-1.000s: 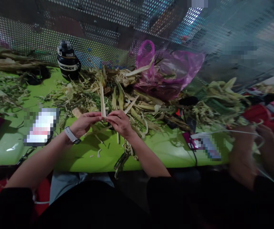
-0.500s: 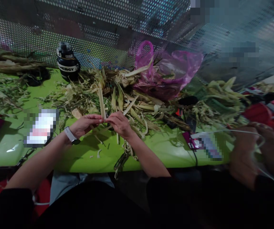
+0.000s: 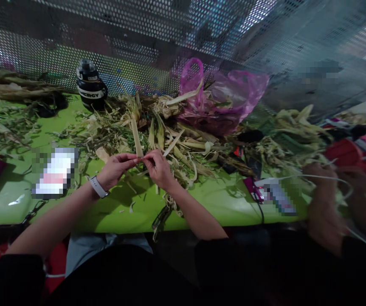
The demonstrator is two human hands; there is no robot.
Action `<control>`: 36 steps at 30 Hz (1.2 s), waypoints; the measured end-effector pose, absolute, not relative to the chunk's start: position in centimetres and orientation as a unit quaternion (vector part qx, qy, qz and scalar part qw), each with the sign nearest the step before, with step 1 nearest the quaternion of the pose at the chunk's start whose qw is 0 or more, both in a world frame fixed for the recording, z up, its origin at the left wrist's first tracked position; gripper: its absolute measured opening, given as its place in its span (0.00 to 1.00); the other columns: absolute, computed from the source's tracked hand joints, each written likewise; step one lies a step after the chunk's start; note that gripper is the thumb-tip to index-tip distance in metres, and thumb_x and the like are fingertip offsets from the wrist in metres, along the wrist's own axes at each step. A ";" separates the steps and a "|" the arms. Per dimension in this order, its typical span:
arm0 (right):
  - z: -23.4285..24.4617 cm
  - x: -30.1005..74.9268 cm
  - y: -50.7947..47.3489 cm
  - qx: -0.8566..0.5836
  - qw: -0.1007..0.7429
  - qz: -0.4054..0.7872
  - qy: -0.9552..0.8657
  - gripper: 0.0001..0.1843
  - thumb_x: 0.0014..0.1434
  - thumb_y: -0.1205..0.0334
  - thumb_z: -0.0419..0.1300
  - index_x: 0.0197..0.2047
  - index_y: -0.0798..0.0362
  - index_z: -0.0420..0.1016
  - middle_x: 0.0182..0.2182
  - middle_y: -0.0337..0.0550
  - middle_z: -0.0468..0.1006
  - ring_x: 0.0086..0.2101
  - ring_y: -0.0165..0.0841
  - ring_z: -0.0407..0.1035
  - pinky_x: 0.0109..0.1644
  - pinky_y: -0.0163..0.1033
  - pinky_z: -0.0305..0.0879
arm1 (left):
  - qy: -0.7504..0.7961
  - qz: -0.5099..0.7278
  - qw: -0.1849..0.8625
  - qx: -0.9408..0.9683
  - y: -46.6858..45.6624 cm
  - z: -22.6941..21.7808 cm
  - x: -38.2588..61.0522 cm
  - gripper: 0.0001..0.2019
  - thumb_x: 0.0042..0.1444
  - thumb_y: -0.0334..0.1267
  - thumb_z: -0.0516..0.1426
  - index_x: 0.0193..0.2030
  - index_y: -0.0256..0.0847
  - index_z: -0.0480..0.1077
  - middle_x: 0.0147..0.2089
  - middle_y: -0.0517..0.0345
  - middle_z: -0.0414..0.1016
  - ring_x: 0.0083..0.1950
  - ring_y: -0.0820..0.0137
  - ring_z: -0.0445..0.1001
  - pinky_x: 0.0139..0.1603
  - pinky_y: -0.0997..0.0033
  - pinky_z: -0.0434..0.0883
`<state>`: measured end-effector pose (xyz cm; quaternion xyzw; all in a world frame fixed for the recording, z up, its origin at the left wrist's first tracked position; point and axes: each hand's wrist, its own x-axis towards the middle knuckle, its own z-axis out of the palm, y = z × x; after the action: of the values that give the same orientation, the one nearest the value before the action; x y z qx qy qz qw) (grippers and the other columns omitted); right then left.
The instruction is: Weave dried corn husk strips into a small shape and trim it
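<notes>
A pale dried husk strip point(image 3: 136, 136) stands nearly upright above the green table point(image 3: 113, 212). Both hands pinch its lower end. My left hand point(image 3: 116, 168), with a white watch on the wrist, holds the strip from the left, fingers closed. From the right, my right hand point(image 3: 158, 168) grips the same end, fingertips touching those of the left. A heap of dried corn husks point(image 3: 157, 127) lies just behind the hands. More thin strips hang off the table's front edge under my right wrist.
A black bottle point(image 3: 90, 87) stands at the back left, a pink plastic bag point(image 3: 221, 102) at the back middle. A blurred phone point(image 3: 55, 172) lies left of my hands. Another person's hands point(image 3: 326, 204) work with a white cord at the right. Mesh fencing runs behind.
The husk strip has tilted slightly left and sunk a little between my fingers. My hands stay together in the same place. The view has shifted slightly.
</notes>
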<state>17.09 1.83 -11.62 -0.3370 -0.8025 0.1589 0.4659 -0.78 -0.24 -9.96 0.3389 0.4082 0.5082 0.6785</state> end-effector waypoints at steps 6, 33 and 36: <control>-11.1 17.1 1.5 -0.343 0.475 0.189 -0.788 0.05 0.64 0.58 0.53 0.38 0.50 0.66 0.36 0.45 0.72 0.39 0.34 0.68 0.45 0.41 0.65 | 0.402 0.524 0.620 0.423 -0.4 -10.4 -0.7 0.15 0.37 0.37 0.72 0.33 0.37 0.78 0.34 0.55 0.81 0.37 0.70 0.78 0.49 0.67 0.72; -11.3 17.5 2.5 -0.231 0.491 0.148 -0.827 0.04 0.61 0.62 0.60 0.40 0.50 0.74 0.33 0.42 0.75 0.36 0.30 0.70 0.41 0.37 0.68 | 0.377 0.423 0.766 0.303 -0.1 -9.7 -1.6 0.09 0.43 0.32 0.68 0.29 0.34 0.74 0.30 0.58 0.75 0.28 0.79 0.71 0.30 0.81 0.67; -11.4 17.4 2.3 -0.247 0.499 0.133 -0.820 0.03 0.62 0.63 0.59 0.38 0.51 0.73 0.33 0.42 0.75 0.36 0.30 0.70 0.41 0.38 0.68 | 0.374 0.432 0.763 0.303 -0.3 -9.5 -1.3 0.09 0.43 0.32 0.68 0.29 0.34 0.74 0.28 0.59 0.74 0.28 0.79 0.70 0.30 0.80 0.67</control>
<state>17.40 2.31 -11.41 -0.2467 -0.8200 0.1332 0.4990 -1.35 -0.32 -9.49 0.3033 0.3742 0.4319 0.7625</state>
